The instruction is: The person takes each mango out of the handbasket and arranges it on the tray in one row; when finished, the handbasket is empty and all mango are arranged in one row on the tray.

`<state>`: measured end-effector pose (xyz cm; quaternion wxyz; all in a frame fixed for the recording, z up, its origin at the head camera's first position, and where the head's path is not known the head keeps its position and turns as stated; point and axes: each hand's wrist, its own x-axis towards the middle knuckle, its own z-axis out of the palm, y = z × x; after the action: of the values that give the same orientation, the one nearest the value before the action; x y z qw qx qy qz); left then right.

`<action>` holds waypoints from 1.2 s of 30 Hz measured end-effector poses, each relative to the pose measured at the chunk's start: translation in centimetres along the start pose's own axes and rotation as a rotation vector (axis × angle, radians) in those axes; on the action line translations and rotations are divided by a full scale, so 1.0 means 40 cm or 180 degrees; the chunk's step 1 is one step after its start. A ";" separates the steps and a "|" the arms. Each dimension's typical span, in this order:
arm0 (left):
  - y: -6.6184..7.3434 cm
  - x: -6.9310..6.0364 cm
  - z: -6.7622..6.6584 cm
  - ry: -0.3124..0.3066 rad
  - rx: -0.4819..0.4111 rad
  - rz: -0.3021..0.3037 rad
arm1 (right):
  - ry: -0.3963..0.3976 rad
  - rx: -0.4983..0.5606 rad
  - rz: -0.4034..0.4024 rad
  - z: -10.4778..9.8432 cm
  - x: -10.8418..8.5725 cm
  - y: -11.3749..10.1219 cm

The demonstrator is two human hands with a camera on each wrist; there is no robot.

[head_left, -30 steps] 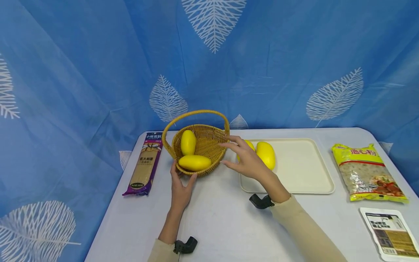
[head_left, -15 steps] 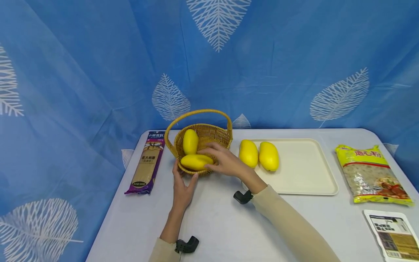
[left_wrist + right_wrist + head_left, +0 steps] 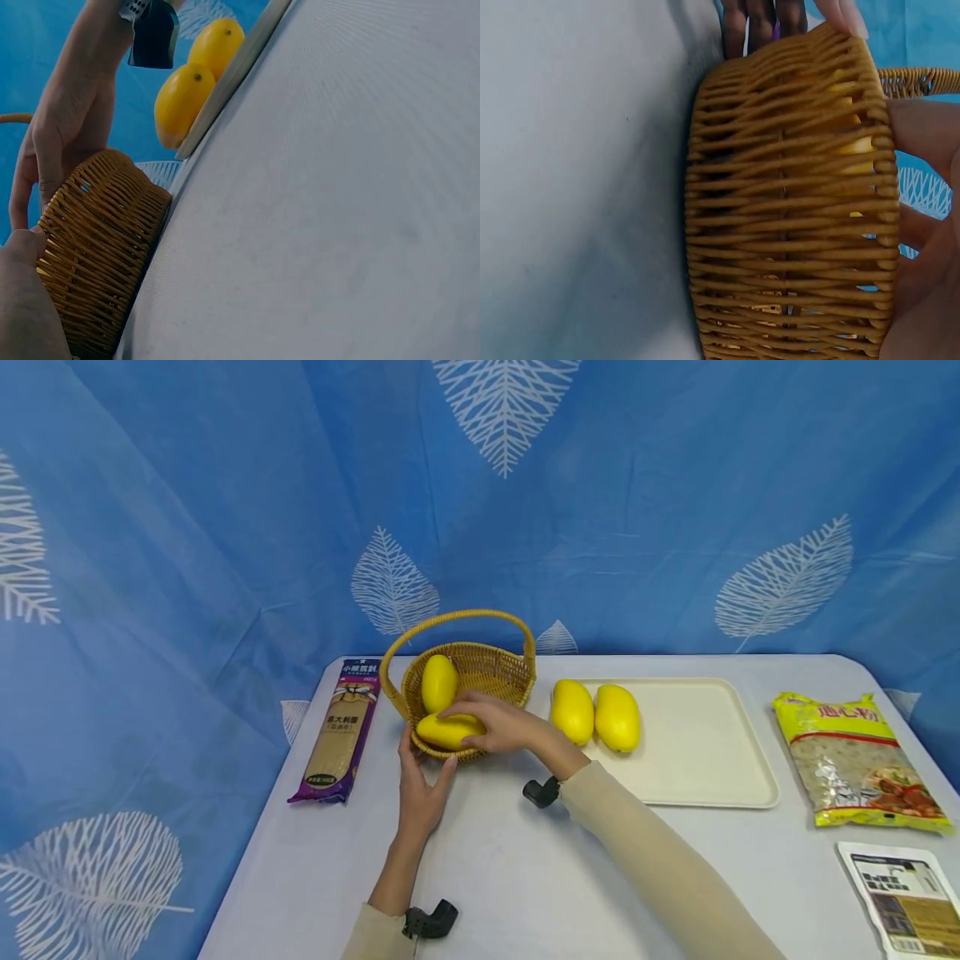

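Note:
A wicker basket (image 3: 491,664) with a hooped handle holds two yellow mangoes. One mango (image 3: 438,683) lies toward the back left; the other mango (image 3: 444,732) lies along the near rim. My left hand (image 3: 422,802) grips the basket's near left side, its thumb on the rim and fingers against the outer wall. Reaching in over the near right rim, my right hand (image 3: 501,725) curls its fingers round the front mango, partly covering it. In the right wrist view the basket's woven wall (image 3: 795,195) hides most of the mangoes.
Right of the basket is a cream tray (image 3: 697,743), with two more mangoes (image 3: 618,718) at its left end. A spaghetti packet (image 3: 337,731) lies at left. A yellow macaroni bag (image 3: 858,760) and a white-edged flat package (image 3: 903,897) lie at far right.
My right hand has moved left from the basket's right rim, down into the basket and onto the front mango. The left hand keeps its place on the basket.

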<state>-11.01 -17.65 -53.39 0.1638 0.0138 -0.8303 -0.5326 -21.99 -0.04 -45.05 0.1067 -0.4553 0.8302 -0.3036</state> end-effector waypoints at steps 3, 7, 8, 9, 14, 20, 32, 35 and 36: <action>0.000 0.001 -0.001 0.0011 0.0009 0.0003 | -0.0131 0.0051 -0.0060 -0.006 0.009 0.004; 0.000 0.002 -0.003 -0.0004 -0.0015 -0.0005 | -0.0262 0.0121 -0.0038 -0.011 0.014 0.007; 0.000 0.002 -0.003 -0.0006 -0.0026 -0.0001 | -0.0289 0.0116 -0.0016 -0.011 0.015 0.008; 0.000 0.002 -0.003 -0.0009 -0.0043 0.0003 | -0.0304 0.0116 -0.0009 -0.010 0.016 0.009; -0.002 0.003 -0.002 -0.0027 -0.0091 0.0025 | -0.0340 0.0118 0.0036 -0.007 0.017 0.013; -0.001 0.005 -0.004 -0.0017 -0.0044 0.0058 | -0.0282 0.0216 0.0090 -0.009 0.013 0.008; 0.000 0.010 -0.006 -0.0014 0.0044 0.0074 | -0.0076 0.0326 0.0112 -0.004 0.012 0.013; -0.001 0.012 -0.006 -0.0022 0.0019 0.0110 | -0.0030 0.0321 0.0122 -0.003 0.013 0.015; -0.002 0.013 -0.006 -0.0025 0.0006 0.0130 | -0.0011 0.0326 0.0129 -0.003 0.013 0.015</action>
<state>-11.44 -18.01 -53.24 0.1714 -0.0050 -0.8315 -0.5284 -22.76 -0.19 -45.26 0.1375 -0.4328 0.8224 -0.3426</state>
